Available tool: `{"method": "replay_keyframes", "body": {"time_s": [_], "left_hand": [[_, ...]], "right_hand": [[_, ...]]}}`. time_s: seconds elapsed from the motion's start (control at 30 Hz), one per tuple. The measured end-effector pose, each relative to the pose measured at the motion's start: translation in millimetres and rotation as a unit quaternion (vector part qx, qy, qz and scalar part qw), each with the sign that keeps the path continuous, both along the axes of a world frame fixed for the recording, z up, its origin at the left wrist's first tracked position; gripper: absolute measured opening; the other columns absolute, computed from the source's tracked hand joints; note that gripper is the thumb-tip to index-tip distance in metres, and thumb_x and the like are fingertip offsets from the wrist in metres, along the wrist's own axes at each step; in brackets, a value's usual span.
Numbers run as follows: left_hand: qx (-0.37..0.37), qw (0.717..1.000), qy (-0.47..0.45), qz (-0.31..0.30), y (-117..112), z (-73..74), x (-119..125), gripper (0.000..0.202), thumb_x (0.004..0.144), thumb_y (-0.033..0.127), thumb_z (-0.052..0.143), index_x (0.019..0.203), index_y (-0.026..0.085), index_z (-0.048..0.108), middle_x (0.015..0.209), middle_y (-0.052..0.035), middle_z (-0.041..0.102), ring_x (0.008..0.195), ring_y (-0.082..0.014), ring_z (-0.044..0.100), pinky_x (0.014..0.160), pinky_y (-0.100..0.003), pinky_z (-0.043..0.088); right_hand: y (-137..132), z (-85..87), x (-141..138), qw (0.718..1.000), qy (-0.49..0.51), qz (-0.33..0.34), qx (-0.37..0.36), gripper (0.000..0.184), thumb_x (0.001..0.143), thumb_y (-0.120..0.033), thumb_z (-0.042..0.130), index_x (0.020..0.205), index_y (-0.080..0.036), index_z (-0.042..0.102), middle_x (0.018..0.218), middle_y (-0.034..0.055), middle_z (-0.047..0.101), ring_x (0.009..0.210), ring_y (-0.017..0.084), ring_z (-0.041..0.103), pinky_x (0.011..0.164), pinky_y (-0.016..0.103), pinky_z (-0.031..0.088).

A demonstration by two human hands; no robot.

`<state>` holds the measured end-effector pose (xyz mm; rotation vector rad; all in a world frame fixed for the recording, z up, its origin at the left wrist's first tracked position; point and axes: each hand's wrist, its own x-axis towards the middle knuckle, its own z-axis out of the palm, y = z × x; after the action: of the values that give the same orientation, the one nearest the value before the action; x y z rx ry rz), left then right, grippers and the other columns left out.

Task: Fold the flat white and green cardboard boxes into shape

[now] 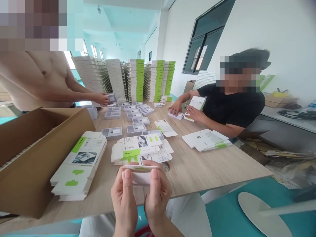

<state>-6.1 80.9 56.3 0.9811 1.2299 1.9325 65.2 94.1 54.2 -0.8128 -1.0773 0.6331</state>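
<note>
A small white carton (140, 174) with green marks is held up in front of me over the near edge of the wooden table (197, 168). My left hand (123, 194) grips its left side and my right hand (156, 192) its right side, thumbs on the facing panel. Just beyond lies a pile of flat white and green cartons (138, 149). A taller pile of flat cartons (79, 164) sits to the left.
A large open cardboard box (37, 154) stands at the left. Grey plastic trays (134, 118) are spread over the table's middle. Tall stacks of boxes (138, 80) line the far end. A shirtless person (44, 82) and a person in black (232, 105) work at the table.
</note>
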Motion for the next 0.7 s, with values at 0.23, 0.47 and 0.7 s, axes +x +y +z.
{"method": "replay_keyframes", "body": {"time_s": [0.23, 0.47, 0.7], "left_hand": [[-0.018, 0.998, -0.047, 0.029, 5.1, 4.1, 7.9, 0.043, 0.091, 0.063, 0.074, 0.086, 0.022, 0.082, 0.087, -0.003, 0.081, 0.085, -0.0211, 0.071, 0.076, -0.027, 0.055], [-0.003, 0.993, -0.112, 0.047, 10.2, -3.7, 4.8, 0.036, 0.086, 0.053, 0.083, 0.079, 0.024, 0.064, 0.099, -0.0032, 0.081, 0.094, -0.0236, 0.073, 0.081, -0.032, 0.057], [0.029, 0.99, -0.137, 0.014, 8.2, 0.6, 11.5, 0.034, 0.088, 0.048, 0.082, 0.095, 0.028, 0.055, 0.104, 0.001, 0.077, 0.102, -0.0201, 0.07, 0.089, -0.032, 0.054]], "right_hand": [[7.3, 4.8, -4.1, 0.999, 0.003, -0.04, 0.001, 0.035, 0.109, -0.032, 0.051, 0.087, -0.023, 0.077, 0.099, 0.0068, 0.077, 0.09, 0.021, 0.073, 0.078, 0.032, 0.059], [11.2, 5.6, -5.6, 0.995, 0.022, -0.072, 0.063, 0.009, 0.103, -0.026, 0.057, 0.094, -0.027, 0.058, 0.107, 0.0031, 0.067, 0.091, 0.019, 0.07, 0.084, 0.036, 0.057], [12.8, -1.8, -9.9, 0.995, 0.091, -0.044, 0.023, 0.018, 0.103, -0.021, 0.042, 0.114, -0.029, 0.053, 0.105, 0.0022, 0.064, 0.082, 0.018, 0.066, 0.076, 0.035, 0.055]]}}
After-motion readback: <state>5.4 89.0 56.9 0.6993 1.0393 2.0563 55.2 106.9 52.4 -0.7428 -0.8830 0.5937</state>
